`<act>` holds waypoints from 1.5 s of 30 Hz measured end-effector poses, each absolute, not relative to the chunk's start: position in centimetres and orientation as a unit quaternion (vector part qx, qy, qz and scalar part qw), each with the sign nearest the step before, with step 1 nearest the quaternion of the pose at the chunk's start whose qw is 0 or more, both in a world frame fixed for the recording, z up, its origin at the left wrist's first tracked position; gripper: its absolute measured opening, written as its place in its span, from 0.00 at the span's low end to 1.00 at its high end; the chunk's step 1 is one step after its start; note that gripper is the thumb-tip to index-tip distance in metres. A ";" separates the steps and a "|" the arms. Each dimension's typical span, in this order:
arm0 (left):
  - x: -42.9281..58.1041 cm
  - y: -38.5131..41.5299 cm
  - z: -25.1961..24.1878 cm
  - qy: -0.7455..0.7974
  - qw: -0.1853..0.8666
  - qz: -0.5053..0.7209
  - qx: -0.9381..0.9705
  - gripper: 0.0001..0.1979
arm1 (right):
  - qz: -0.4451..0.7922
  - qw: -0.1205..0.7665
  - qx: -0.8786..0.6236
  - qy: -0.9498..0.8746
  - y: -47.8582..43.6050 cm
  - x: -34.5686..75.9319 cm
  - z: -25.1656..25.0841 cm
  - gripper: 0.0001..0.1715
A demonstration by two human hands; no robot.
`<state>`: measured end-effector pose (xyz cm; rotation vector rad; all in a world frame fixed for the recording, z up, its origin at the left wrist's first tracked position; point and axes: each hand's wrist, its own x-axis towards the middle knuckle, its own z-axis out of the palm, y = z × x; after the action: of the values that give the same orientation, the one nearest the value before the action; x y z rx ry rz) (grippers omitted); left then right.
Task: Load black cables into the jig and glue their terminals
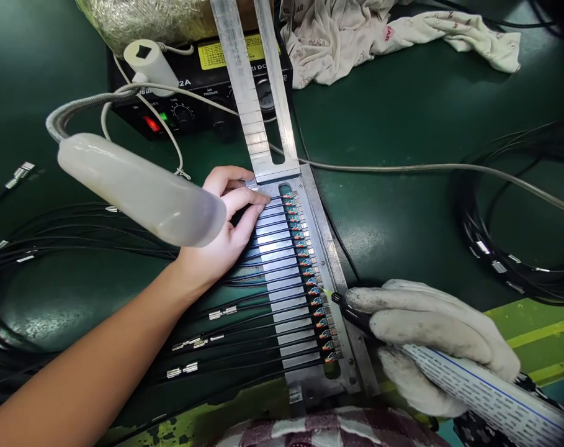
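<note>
black cables (286, 288) lie side by side across the metal fixture (304, 379), and from the head view that looks like 1 full row! their stripped, coloured ends (312, 281) line up along the right edge, so the laying-out appears done.

up at the far end, the bare left hand (232, 223) is half curled, thumb and fingertips together at the topmost cables; whether it pinches 1 or merely presses is too hard to call. over on the right, the gloved right hand (430, 323) is closed around a black-tipped tool (356, 316), its fine yellowish tip pointing at 1 end roughly past midway down the row. contact? can't tell!

so how far along? work at the ends seems under way, yet which ends are finished and which are left doesn't show at this size. white lamp (142, 189) hangs over the left wrist, with the control box (202, 115) behind, 1 switch glowing red.
</note>
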<state>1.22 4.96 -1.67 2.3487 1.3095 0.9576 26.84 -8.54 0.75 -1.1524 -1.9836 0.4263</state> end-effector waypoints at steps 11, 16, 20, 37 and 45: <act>1.2 5.0 -1.8 0.439 0.131 0.333 0.824 0.06 | 0.193 0.396 -0.447 -0.779 -9.6 26.6 1.5 0.03; 1.2 5.0 -1.8 0.436 0.130 0.339 0.823 0.06 | 0.157 0.441 -0.447 -0.762 -9.6 26.1 0.0 0.05; 1.2 5.0 -1.8 0.442 0.135 0.334 0.822 0.06 | 0.142 0.457 -0.458 -0.749 -9.6 25.6 -0.4 0.05; 1.2 5.0 -1.7 0.433 0.133 0.336 0.826 0.05 | 0.140 0.466 -0.456 -0.745 -9.2 25.4 0.2 0.07; 1.2 5.0 -1.8 0.441 0.140 0.333 0.822 0.05 | 0.171 0.417 -0.457 -0.767 -9.6 26.3 1.0 0.04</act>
<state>1.21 5.02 -1.81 2.3740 1.2756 0.9615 26.33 -9.63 1.01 -1.1479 -1.9247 0.4283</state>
